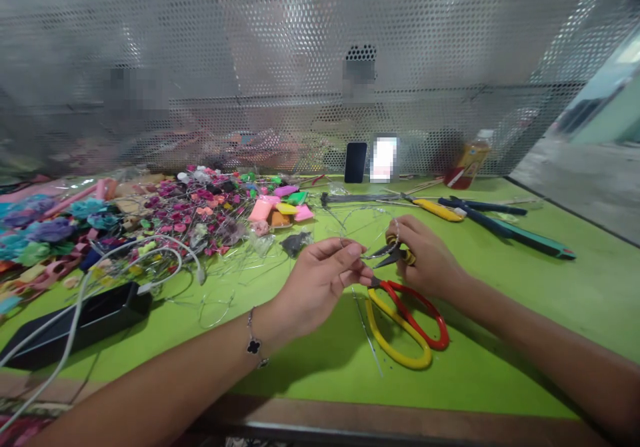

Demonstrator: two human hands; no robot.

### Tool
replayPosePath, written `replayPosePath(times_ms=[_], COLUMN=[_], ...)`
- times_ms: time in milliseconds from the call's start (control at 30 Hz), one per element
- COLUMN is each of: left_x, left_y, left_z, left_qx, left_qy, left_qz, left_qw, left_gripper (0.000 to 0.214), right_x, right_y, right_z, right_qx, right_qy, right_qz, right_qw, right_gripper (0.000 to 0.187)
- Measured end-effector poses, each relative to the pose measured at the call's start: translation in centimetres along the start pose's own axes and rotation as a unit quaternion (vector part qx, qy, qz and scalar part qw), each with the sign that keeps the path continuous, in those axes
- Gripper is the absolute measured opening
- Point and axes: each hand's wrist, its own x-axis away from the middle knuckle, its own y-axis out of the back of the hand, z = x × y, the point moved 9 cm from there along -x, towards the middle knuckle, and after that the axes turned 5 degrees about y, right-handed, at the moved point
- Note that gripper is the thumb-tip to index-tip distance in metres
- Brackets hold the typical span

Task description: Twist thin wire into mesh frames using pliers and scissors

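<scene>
Left hand, just right of center in the frame, pinches a twisted wire ring between thumb and fingers; the ring's loop spreads up and to the right of the fingertips. From my distant post I see the right hand closed around a small cutting tool with dark metal jaws and a yellow grip. Its jaws point left, close to the lower part of the ring, though I cannot tell whether they touch it. Along its right side the ring passes by the right hand's fingers; contact there is unclear to me too.

Below the hands I make out scissors with one red and one yellow handle, lying on the green tabletop, their tips partly hidden by the left fingertips. Beside them, on the left, lie thin wire pieces. A bracelet with a dark clover charm circles the left wrist.

Toward the right of the frame I have a yellow-handled tool and a teal handle, with a bottle behind. A dark phone stands at upper center. Over on the left I see a heap of small flowers, and, lower down, a black box crossed by a white cable.
</scene>
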Motion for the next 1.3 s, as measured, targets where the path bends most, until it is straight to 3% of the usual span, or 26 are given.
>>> replayPosePath(times_ms=[100,267,433,833,1167,1300], left_x=[-0.1,0.1,0.4,0.8,0.9,1.0], left_y=[0.1,-0.4,-0.5,-0.8,-0.8,-0.8], left_z=[-0.4,0.7,1.5,0.4,1.0,0.5], left_qx=[-0.002,-0.048,-0.114,-0.273,-0.243,-0.268], left_qy=[-0.010,0.037,0.041,-0.008,0.016,-0.003], left_qz=[0.003,0.040,0.049,0.019,0.019,0.009], left_qw=[1.000,0.997,0.991,0.962,0.970,0.963], left_gripper=[0.032,0.031,0.029,0.033,0.028,0.028], right_x=[0.1,0.2,0.1,0.3,0.3,0.2], right_y=[-0.1,0.0,-0.1,-0.5,-0.3,-0.3], right_z=[-1.4,-2.9,-1.6,0.1,-0.1,0.2], right_qx=[0.011,0.008,-0.019,0.018,0.035,0.016], right_qy=[-0.016,-0.046,-0.043,-0.022,-0.038,-0.034], right_qz=[0.016,0.033,0.049,0.067,0.080,0.088], right_qw=[1.000,0.998,0.998,0.997,0.995,0.995], right_gripper=[0.038,0.034,0.036,0.035,0.030,0.033])
